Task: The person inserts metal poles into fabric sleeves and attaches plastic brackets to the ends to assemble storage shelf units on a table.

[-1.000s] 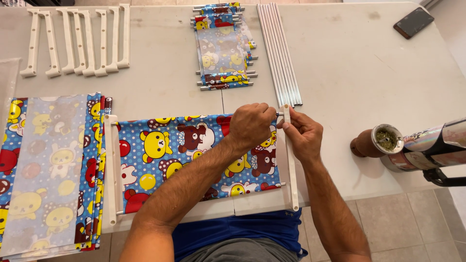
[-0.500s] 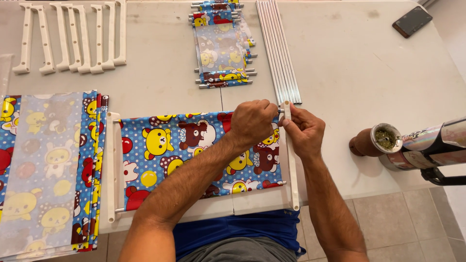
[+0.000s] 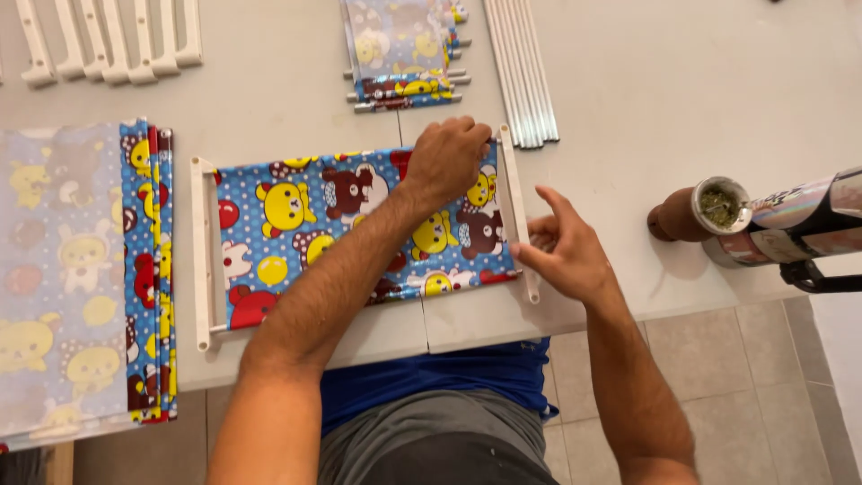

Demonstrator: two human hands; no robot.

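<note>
A blue cartoon-print fabric panel (image 3: pixel 296 224) lies stretched between two white plastic side rails on the white table (image 3: pixel 682 81). My left hand (image 3: pixel 446 160) presses on the panel's upper right corner, fingers curled at the top of the right rail (image 3: pixel 514 193). My right hand (image 3: pixel 563 250) rests against the lower part of that same rail, thumb and fingers spread along it. The left rail (image 3: pixel 201 251) stands untouched at the panel's far side.
A stack of matching fabric sheets (image 3: pixel 81 278) lies at the left. White plastic rails (image 3: pixel 117 45) sit top left, metal rods (image 3: pixel 521 72) top middle beside finished panels (image 3: pixel 400 54). A cup of green herb (image 3: pixel 705 211) and a flask (image 3: pixel 799 220) stand right.
My right hand slid down the right rail from its top end to its lower half. My left hand stayed at the top corner. The view moved closer.
</note>
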